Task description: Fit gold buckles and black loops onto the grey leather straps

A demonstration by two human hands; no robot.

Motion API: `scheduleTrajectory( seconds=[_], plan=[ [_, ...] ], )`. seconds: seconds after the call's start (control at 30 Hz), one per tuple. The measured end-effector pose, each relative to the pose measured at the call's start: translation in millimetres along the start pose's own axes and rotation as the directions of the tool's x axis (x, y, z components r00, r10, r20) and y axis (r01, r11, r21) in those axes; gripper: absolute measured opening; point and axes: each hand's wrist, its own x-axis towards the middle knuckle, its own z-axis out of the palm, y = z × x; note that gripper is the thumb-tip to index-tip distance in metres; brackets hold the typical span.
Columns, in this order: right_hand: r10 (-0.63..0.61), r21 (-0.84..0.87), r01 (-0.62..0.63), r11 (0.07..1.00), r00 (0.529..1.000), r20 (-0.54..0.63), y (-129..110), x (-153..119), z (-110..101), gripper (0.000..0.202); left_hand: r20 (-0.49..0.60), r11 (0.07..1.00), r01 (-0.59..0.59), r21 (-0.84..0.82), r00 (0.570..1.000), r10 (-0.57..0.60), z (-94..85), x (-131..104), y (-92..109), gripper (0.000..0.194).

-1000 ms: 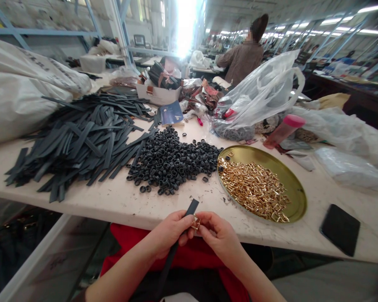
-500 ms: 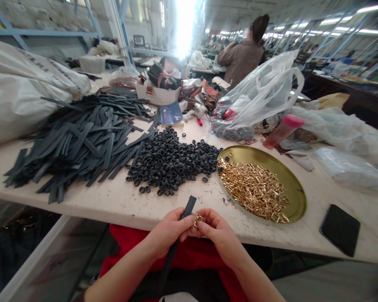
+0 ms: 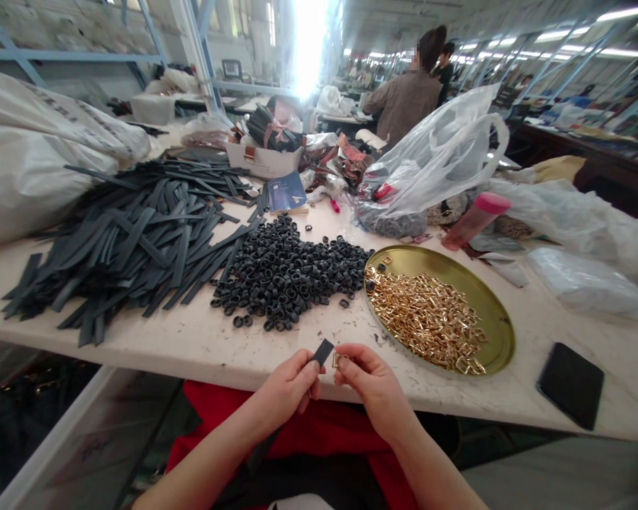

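Near the table's front edge, my left hand (image 3: 295,379) is closed on a dark strap (image 3: 323,350); its short end sticks up past the thumb and the rest hangs toward my lap. Just to the right, my right hand (image 3: 366,372) pinches a small gold buckle (image 3: 340,358) between thumb and fingers. Buckle and strap end are close together with a narrow gap. Beyond my hands lies a heap of small black loops (image 3: 292,276). On the right a round gold tray (image 3: 497,312) holds a pile of gold buckles (image 3: 430,319).
Many dark straps (image 3: 154,234) are heaped at the left beside a white sack (image 3: 42,156). A blue booklet (image 3: 288,193), a clear plastic bag (image 3: 430,163) and a pink-capped bottle (image 3: 476,219) lie farther back. A black phone (image 3: 571,384) rests at the right edge. A person (image 3: 409,99) stands beyond.
My hands have drawn slightly apart. The buckle has moved off the left fingers to the right, and the strap end now sticks up less and leans more to the right.
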Motion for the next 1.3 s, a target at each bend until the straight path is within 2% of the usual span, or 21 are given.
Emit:
scheduleTrajectory(
  seconds=[0.07,0.13,0.2,0.27,0.4,0.53,0.7,0.83,0.93,1.07,1.17,1.3],
  plan=[
    [0.132,0.259,-0.119,0.958,0.991,-0.033,1.9,-0.1,4.6,0.027,-0.026,0.981,-0.061,0.183,0.997,0.067,0.0,-2.2,-1.9,0.024],
    [0.233,0.408,-0.211,0.888,0.972,-0.006,3.5,-1.6,9.9,0.030,-0.028,0.938,-0.127,0.323,0.989,0.143,-0.1,-3.8,-2.6,0.023],
    [0.290,0.464,-0.263,0.846,0.957,0.014,4.9,-4.5,15.0,0.031,-0.012,0.904,-0.175,0.390,0.981,0.194,0.4,-4.6,-1.8,0.022],
    [0.290,0.456,-0.262,0.851,0.957,0.008,5.9,-8.1,19.2,0.031,0.008,0.891,-0.200,0.407,0.976,0.215,1.7,-4.6,0.1,0.023],
    [0.152,0.287,-0.130,0.949,0.987,-0.054,5.1,-12.4,23.4,0.028,-0.032,0.928,-0.192,0.321,0.977,0.213,4.6,-4.8,2.8,0.021],
    [0.037,0.232,0.005,0.973,0.983,-0.180,3.2,-11.1,23.3,0.025,-0.062,0.944,-0.146,0.294,0.983,0.172,3.6,-7.6,2.4,0.016],
    [0.014,0.091,-0.008,0.996,0.998,-0.059,10.2,-13.4,24.1,0.025,-0.092,0.975,-0.138,0.173,0.983,0.156,2.3,-8.5,-1.8,0.018],
    [-0.018,-0.035,0.016,0.999,0.997,-0.072,12.9,-15.6,22.5,0.026,-0.059,1.000,-0.022,0.015,0.998,0.023,4.7,-5.1,-5.8,0.021],
    [0.016,-0.018,-0.017,1.000,0.998,-0.067,11.6,-14.0,21.4,0.027,-0.058,0.999,0.025,-0.033,0.998,-0.027,7.3,-3.0,-6.1,0.017],
    [0.039,0.022,-0.039,0.999,0.999,-0.033,12.7,-11.2,20.6,0.025,-0.111,0.999,0.041,0.004,0.993,-0.041,10.1,-1.5,-4.1,0.014],
    [-0.058,-0.184,0.045,0.982,0.996,-0.064,12.9,-11.8,19.9,0.026,-0.115,0.998,0.056,0.009,0.992,-0.054,11.4,-0.8,-4.3,0.015],
    [-0.274,-0.509,0.170,0.844,0.952,-0.136,9.7,-14.6,19.4,0.025,-0.130,0.999,0.036,0.000,0.991,-0.036,13.0,-0.7,-5.6,0.016]
  ],
)
